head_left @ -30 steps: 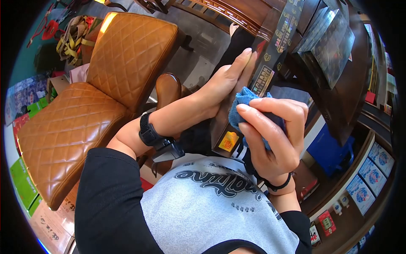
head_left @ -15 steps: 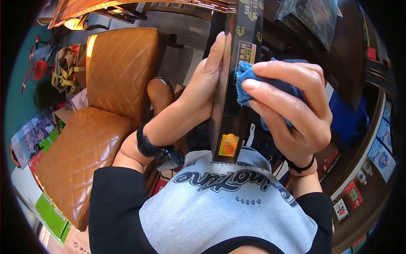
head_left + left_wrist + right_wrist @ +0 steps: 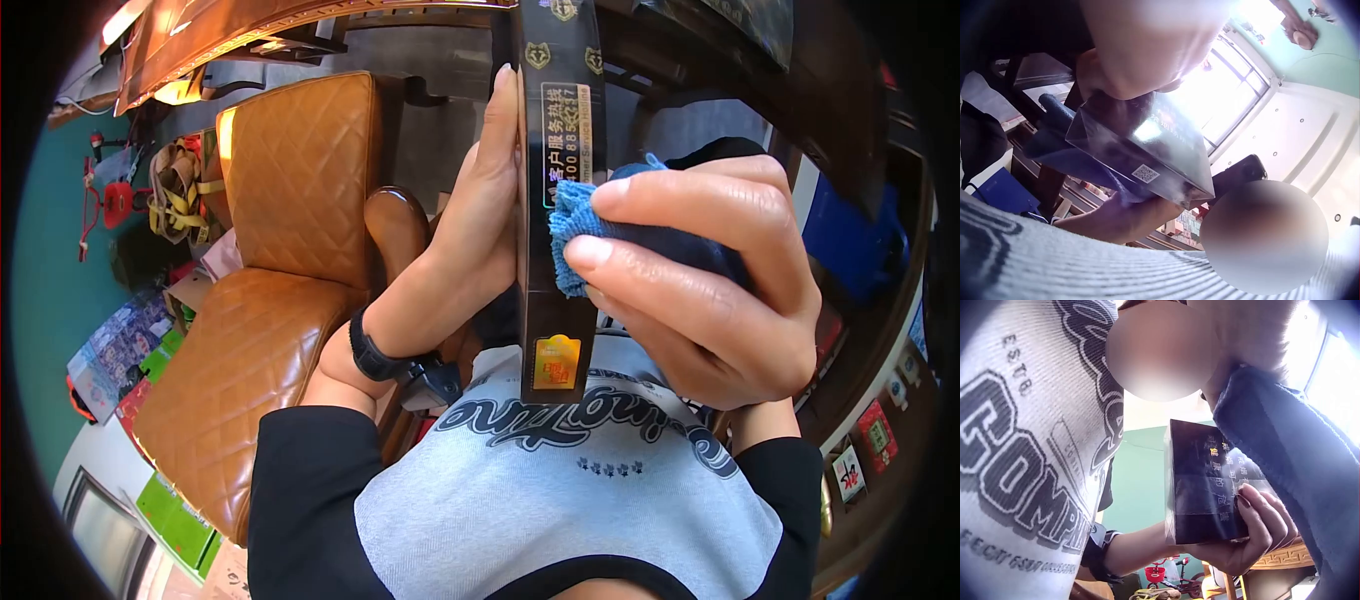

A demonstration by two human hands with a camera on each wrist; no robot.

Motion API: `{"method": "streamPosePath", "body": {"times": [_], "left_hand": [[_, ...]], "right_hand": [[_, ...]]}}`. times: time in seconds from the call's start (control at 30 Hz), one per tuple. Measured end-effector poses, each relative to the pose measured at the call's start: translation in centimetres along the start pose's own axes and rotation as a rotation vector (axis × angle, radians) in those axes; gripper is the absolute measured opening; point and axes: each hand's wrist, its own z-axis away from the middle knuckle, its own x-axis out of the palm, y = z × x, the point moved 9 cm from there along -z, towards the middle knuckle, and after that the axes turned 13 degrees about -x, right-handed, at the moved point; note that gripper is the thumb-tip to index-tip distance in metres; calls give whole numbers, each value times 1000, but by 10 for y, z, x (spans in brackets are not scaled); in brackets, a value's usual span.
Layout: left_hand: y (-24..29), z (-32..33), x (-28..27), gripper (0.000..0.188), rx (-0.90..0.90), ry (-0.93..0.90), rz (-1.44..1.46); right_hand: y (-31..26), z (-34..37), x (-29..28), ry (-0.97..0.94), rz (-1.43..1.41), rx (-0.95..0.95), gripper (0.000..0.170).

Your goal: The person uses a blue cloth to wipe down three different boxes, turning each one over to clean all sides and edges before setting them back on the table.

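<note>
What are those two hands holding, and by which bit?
The left hand holds the black box by its side; the right hand pinches the blue cloth by a bunched-up part.

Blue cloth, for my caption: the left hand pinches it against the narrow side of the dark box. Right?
No: the head view shows the right hand, not the left hand, pinching the blue cloth against the dark box's narrow side.

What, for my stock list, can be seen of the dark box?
The box is long, straight-edged and glossy, apparently in clear film. It looks closed. It bears gold emblems, a hotline label, a golden sticker near one end and a QR code. It is held before the shirt, narrow side up. The left hand grips it; the right hand holds a blue cloth against it.
</note>
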Motion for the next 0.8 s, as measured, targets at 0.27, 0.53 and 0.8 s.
{"method": "streamPosePath", "body": {"times": [0.27, 0.53, 0.8], "left_hand": [[-2, -4, -2, 59, -17, 1, 60], [-1, -5, -3, 57, -43, -3, 156], [-7, -9, -9, 63, -61, -2, 96]], "right_hand": [[-5, 5, -1, 32, -64, -34, 36], [-1, 2, 0, -2, -122, 47, 40], [4, 4, 3, -16, -124, 71, 43]]}}
